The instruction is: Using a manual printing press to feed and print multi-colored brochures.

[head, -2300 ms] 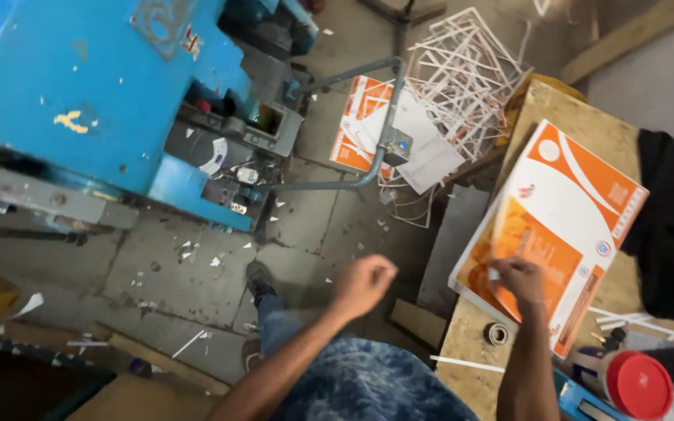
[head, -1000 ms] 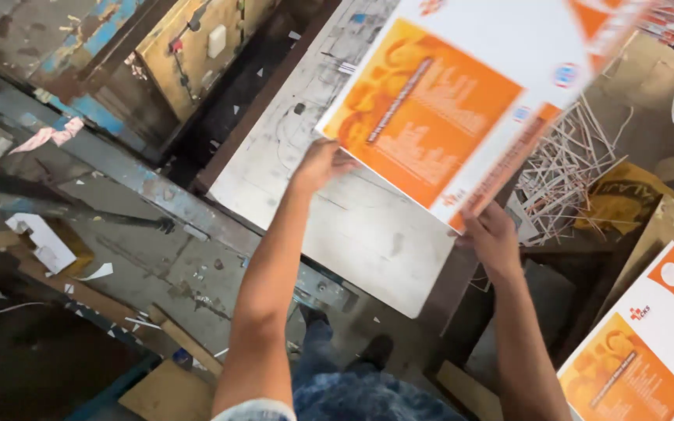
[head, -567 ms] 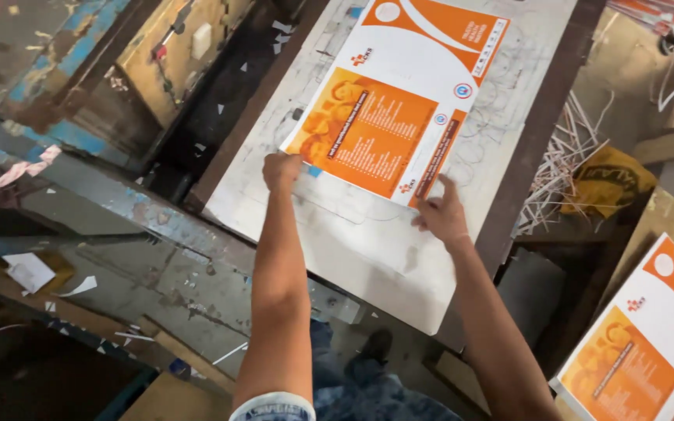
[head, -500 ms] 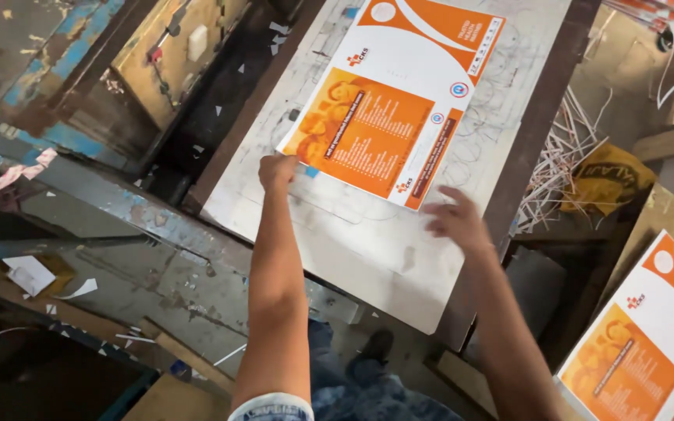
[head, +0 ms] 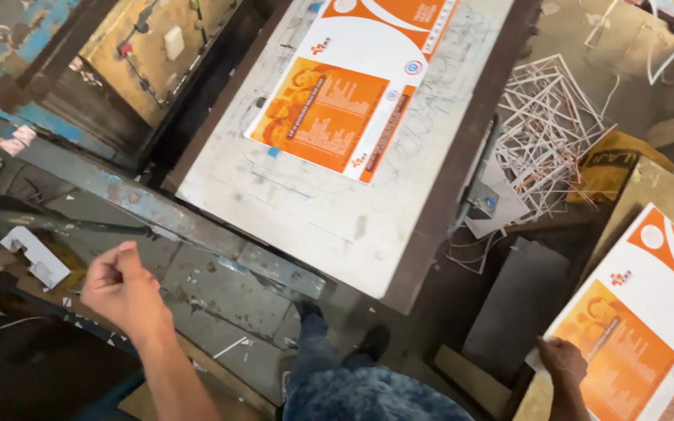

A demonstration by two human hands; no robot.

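Both hands off platen sheet (head: 352, 101), left hand (head: 122, 288) fisted empty, right hand (head: 562, 362) gripping stacked sheet (head: 637, 327)

This is a print-finishing or die-cutting workshop, grimy and well used. A heavy machine with chipped blue paint (head: 56, 132) stands beside a worn, pencil-marked bench (head: 329, 226) carrying an orange-and-white printed sheet (head: 352, 93), and a stack of identical printed sheets (head: 649, 320) waits on a wooden board at the right. A tangle of white trimmed card strips (head: 548, 132) lies heaped by the bench, and paper offcuts (head: 37, 253) litter the stained concrete floor (head: 220, 304).
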